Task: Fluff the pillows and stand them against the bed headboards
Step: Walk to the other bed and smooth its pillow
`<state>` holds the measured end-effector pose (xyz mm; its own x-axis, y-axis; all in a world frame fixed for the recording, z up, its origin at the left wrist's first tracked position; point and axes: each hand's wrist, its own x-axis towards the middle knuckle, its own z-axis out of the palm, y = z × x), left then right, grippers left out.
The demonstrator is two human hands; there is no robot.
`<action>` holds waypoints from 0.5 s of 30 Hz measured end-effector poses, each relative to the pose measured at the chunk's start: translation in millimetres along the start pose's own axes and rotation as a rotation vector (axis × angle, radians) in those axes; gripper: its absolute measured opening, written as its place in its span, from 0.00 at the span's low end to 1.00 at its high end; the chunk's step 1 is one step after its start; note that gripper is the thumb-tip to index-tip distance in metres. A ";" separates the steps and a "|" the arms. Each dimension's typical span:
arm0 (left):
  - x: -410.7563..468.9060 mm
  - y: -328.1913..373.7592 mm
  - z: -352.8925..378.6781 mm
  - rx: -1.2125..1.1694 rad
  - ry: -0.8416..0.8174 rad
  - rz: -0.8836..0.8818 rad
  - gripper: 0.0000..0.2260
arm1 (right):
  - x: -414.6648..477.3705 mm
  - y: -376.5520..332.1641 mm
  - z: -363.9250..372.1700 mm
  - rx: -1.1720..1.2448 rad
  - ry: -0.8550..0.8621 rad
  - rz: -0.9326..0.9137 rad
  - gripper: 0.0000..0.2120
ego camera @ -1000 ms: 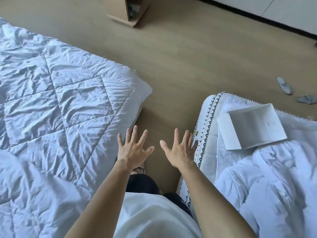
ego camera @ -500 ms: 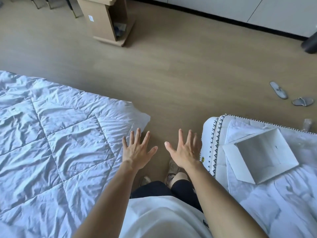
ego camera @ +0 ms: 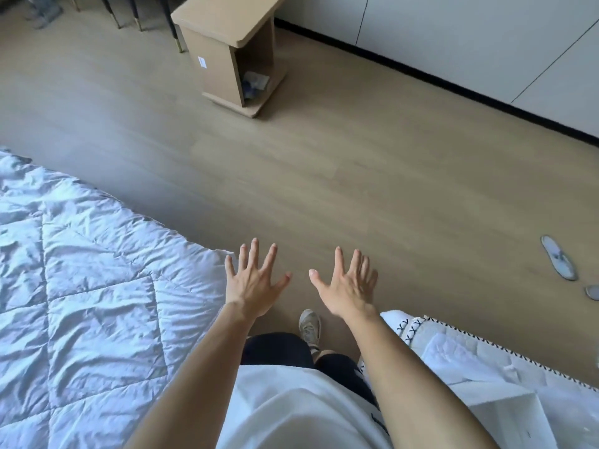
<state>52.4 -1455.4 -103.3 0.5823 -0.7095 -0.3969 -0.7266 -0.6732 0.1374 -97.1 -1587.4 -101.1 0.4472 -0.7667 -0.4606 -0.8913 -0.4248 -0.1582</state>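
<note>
My left hand (ego camera: 252,286) and my right hand (ego camera: 348,286) are stretched out in front of me, palms down, fingers spread, holding nothing. They hover over the wooden floor in the gap between two beds. A bed with a white quilted duvet (ego camera: 81,303) fills the left side; its corner lies just beside my left hand. A second bed with a patterned mattress edge (ego camera: 418,328) is at the lower right, with a white folded box (ego camera: 505,413) lying on it. No pillow or headboard is in view.
A beige wooden side table (ego camera: 227,56) stands on the floor ahead, dark chair legs (ego camera: 136,11) behind it. White cabinets (ego camera: 470,43) with a black base line the far right wall. Two grey slippers (ego camera: 559,257) lie on the floor at the right. My shoe (ego camera: 309,325) shows below my hands.
The view has tilted up and forward: both beds have slid down the frame, and the side table and cabinets have come into sight. My hands stay spread and empty.
</note>
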 end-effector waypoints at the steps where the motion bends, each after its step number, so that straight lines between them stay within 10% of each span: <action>1: 10.2 5.0 -5.6 -0.008 0.012 -0.017 0.35 | 14.9 0.9 -9.6 -0.006 0.000 -0.004 0.43; 15: 192.4 -29.8 -98.9 -0.085 0.126 -0.185 0.37 | 225.6 -122.7 -111.0 -0.138 0.025 -0.214 0.43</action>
<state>222.2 -1592.4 -94.0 0.7475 -0.5891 -0.3069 -0.5731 -0.8056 0.1505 121.4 -1761.6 -88.6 0.6279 -0.6632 -0.4073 -0.7583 -0.6391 -0.1286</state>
